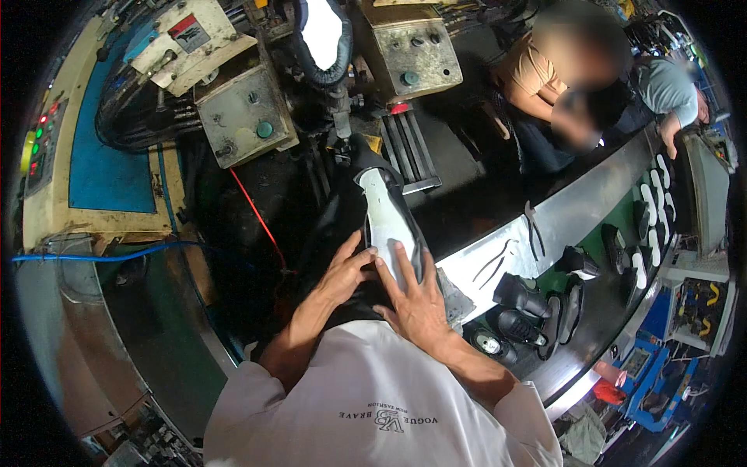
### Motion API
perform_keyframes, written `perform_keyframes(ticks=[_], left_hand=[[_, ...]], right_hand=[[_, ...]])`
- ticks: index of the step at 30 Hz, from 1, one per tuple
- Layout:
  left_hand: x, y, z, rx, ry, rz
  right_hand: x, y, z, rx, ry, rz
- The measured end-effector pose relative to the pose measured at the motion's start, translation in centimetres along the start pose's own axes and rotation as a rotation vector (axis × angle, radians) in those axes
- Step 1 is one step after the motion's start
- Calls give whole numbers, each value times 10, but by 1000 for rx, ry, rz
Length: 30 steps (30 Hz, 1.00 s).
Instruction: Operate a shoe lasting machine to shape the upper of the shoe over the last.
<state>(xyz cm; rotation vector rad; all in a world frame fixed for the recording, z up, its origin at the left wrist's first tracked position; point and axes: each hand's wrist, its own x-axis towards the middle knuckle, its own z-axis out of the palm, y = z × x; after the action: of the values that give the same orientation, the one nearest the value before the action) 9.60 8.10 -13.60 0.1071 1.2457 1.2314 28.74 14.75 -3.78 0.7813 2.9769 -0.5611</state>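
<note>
A black shoe upper [415,219] lies bottom up across my lap, its underside covered by a long white insole board [387,218]. The near end passes beneath my fingers. My left hand [339,278] rests against the shoe's left edge, fingers apart, some tips touching the white board. Across the board and the right edge spreads my right hand [418,302], its fingers stretched out and lying flat. Beyond the shoe, another dark shoe with a white bottom [321,39] sits bottom up on a machine's metal post [340,117].
Two machine control boxes [245,114] [412,58] flank the post. On the right, a metal bench [576,204] carries pincers [534,231], a second plier-like tool [496,261] and several black shoes [520,296]. Two people sit or stand beyond it. A blue hose [117,255] crosses the left side.
</note>
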Motion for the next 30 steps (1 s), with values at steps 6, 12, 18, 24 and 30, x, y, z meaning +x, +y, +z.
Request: perform_keyframes(ticks=[6,12,18,24,30], left_hand=[[3,30,30,140,-36,70],[73,159,-34,361,232,551],[170,362,-33,-187,-120,591],[117,372,-27,-57,-77,723],[12,261,-74,-184,-71,879]], right_hand=[[35,34,-5,-2,-130,242],[31,66,-30,312,168,265],[73,70,-101,118,290,228],[201,62,-164,63,472,-3],[340,46,-162,39,557,-123]])
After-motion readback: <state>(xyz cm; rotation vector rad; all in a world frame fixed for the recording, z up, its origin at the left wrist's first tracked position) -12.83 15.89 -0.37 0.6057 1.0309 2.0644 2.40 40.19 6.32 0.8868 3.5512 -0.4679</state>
